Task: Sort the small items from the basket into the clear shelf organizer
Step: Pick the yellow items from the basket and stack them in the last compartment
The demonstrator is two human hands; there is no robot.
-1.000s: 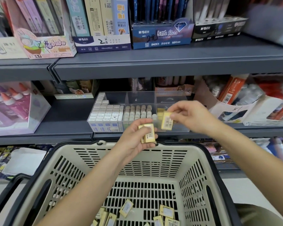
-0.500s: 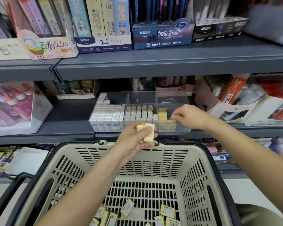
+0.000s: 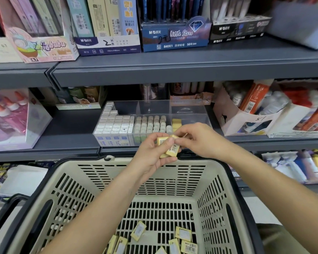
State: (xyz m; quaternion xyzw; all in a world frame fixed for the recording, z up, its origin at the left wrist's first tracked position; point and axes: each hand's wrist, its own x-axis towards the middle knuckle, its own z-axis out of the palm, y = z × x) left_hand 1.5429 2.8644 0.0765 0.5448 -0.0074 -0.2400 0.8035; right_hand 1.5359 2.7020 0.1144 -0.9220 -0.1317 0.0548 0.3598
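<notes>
Yellow blocks (image 3: pixel 183 234), small and barcode-labelled, lie loose on the basket floor, below both hands and nearer the camera.

Basket (image 3: pixel 117 163): beige slatted plastic with a dark rim. Dark handle (image 3: pixel 11 200) sits low, well to the left of the hands.

Left hand (image 3: pixel 152 153) is over the basket's far rim. Its fingers are curled round a small stack (image 3: pixel 173 150) of the same yellow pieces, with the thumb across the top barcode.

Right hand (image 3: pixel 202 139) is just to the right of the left hand, fingers curled. Thumb and forefinger pinch the stack's upper end.

Beyond the hands, a clear shelf organizer (image 3: pixel 189 110) with divided compartments stands on a grey shelf (image 3: pixel 72 142).
- Beyond and left of the left hand: white blocks (image 3: pixel 116 123) packed in rows.
- Straight beyond the left hand: cream round-topped pieces (image 3: pixel 151 123).
- Just behind the right hand's fingers: a short yellow row (image 3: pixel 176 122) in the right-hand compartment.

Far left of the hands stands a glue-bottle display (image 3: pixel 11 116). Above them, on the upper shelf, are pencil boxes (image 3: pixel 173 35).
</notes>
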